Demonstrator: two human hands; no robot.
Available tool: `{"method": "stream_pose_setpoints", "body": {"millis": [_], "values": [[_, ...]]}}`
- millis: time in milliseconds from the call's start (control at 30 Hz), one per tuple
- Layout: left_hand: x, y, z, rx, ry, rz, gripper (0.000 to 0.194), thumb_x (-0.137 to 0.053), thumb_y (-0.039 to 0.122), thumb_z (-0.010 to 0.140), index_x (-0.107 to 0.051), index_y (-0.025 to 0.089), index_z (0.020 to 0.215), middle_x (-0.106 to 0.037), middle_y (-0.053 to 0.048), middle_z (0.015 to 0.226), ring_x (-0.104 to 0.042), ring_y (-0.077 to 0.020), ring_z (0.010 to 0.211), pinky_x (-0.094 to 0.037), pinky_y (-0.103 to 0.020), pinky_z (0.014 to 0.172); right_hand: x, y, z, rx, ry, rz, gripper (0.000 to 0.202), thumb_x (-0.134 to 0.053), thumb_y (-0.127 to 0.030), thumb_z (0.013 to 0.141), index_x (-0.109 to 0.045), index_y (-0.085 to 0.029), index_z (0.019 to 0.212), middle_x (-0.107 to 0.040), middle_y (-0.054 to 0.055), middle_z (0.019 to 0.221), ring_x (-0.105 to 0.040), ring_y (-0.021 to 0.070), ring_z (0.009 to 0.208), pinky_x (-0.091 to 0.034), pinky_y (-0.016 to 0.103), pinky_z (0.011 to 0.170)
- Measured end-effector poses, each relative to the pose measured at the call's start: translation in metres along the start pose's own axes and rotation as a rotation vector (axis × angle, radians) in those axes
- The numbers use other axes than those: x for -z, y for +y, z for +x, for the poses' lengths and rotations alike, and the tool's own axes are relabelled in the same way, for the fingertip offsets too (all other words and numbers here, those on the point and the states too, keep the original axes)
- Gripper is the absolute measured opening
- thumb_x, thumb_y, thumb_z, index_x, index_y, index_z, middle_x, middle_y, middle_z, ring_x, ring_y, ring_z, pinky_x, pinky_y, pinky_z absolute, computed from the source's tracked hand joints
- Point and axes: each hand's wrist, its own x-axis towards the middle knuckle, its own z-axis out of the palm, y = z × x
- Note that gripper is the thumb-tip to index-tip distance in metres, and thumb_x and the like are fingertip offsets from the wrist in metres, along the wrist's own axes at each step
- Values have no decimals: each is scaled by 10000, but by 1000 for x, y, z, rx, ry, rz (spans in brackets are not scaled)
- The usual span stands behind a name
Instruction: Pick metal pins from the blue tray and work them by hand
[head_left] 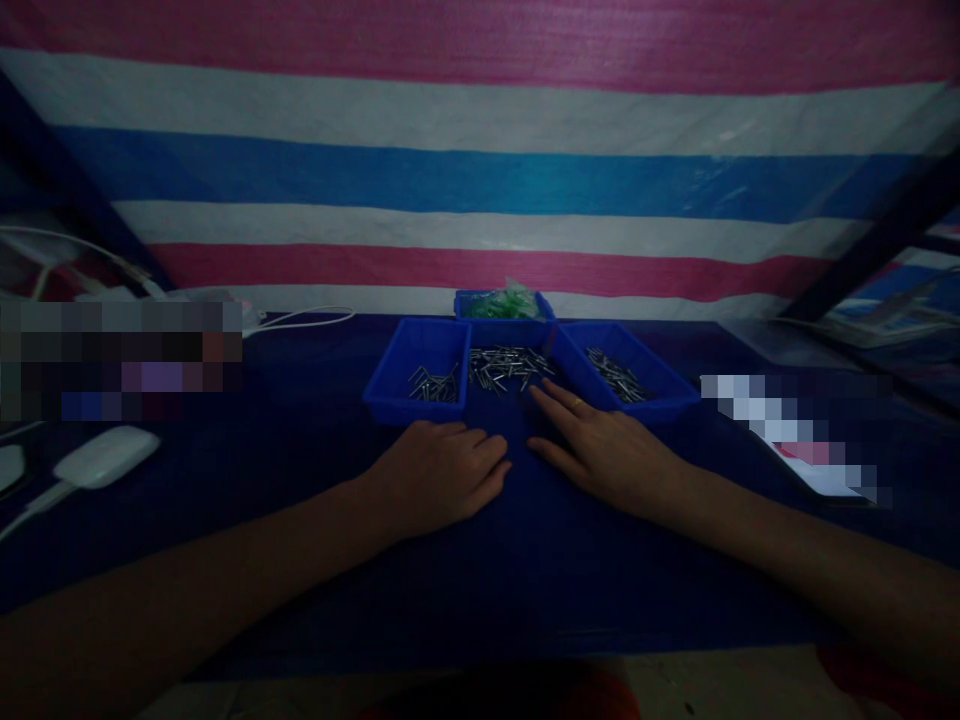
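My left hand (pixel 442 475) rests on the dark blue table in front of the left blue bin (pixel 390 372), its fingers curled; whether anything is under them is hidden. My right hand (pixel 600 445), with a ring on one finger, lies with fingers extended beside the right blue bin (pixel 664 375), fingertips close to a loose pile of metal pins (pixel 504 366). That pile lies on the table between the two bins. More metal pins (pixel 435 385) are in the left bin, and others (pixel 615 374) fill part of the right one.
Behind the pile stands a third blue bin (pixel 463 306) holding a green item in clear plastic (pixel 510 300). A white device with a cable (pixel 109 457) lies at left. A partly blurred phone (pixel 814 465) is at right. Striped sheeting (pixel 480 180) hangs behind.
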Motion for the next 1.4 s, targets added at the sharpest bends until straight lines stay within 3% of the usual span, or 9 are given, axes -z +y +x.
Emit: {"method": "stream_pose_setpoints", "body": {"millis": [300,533,733,1000,1200,1400], "values": [[0,0,1,2,-8,18,173,-386,274,862,-506,177,783,-582,9,663,-565,-149,617,-389,-236,513,0,2,6,24,-26,6,528,-286,-447,890,-419,-99,1264,-407,162,1317,-526,282,1057,-464,418,839],[-1,0,1,5,-10,-2,167,-386,266,860,-500,170,786,-581,5,669,-566,-143,620,-393,-234,526,1,-3,5,99,-5,-17,458,-306,-349,899,-395,-115,1281,-362,159,1348,-553,255,1023,-483,374,809],[0,1,2,2,-16,22,164,-388,271,860,-503,174,793,-586,7,671,-568,-148,622,-396,-237,526,1,-6,8,115,-37,-95,474,-243,-376,913,-348,-151,1317,-326,163,1367,-611,244,905,-493,386,760],[0,1,1,3,-20,47,160,-385,271,863,-496,183,788,-594,9,687,-575,-156,630,-389,-241,510,3,-11,9,68,-11,-73,455,-265,-388,902,-394,-166,1278,-474,124,1254,-619,234,855,-509,363,690],[0,2,1,-5,-26,43,183,-371,272,867,-498,176,777,-590,4,678,-577,-160,630,-397,-249,518,-1,-8,11,97,6,-94,501,-266,-397,900,-271,-177,1350,-256,149,1404,-605,242,901,-502,370,714],[0,1,3,-3,-53,52,171,-381,269,862,-503,172,792,-590,3,675,-572,-150,617,-398,-235,513,-2,-4,13,162,-8,-87,475,-246,-398,910,-367,-160,1303,-375,123,1347,-601,245,909,-495,380,740]]}}
